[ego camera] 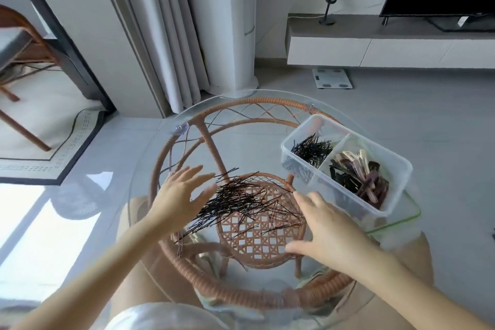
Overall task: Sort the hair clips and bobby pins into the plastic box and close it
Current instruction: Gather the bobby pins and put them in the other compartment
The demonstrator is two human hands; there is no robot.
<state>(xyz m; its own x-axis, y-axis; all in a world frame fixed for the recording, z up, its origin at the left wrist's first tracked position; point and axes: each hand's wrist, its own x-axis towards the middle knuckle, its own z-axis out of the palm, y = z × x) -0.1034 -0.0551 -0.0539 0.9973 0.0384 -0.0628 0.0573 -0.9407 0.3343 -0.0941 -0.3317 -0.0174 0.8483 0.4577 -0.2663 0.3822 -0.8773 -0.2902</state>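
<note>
A loose heap of black bobby pins (238,199) lies on the round glass tabletop (144,169). My left hand (182,193) hovers at the heap's left edge, fingers spread and empty. On the heap's right side my right hand (325,228) rests flat on the glass, fingers apart, holding nothing. A clear plastic box (294,142) stands at the table's right, uncovered and split in two. Its left compartment holds black bobby pins (312,149); its right compartment holds dark and brown hair clips (359,175).
Under the glass a brown rattan frame (203,136) with a woven lower shelf shows through. A green-edged clear lid (399,220) lies beneath the box at the right. Beyond the table are a curtain, a white TV cabinet, a scale on the floor and a chair.
</note>
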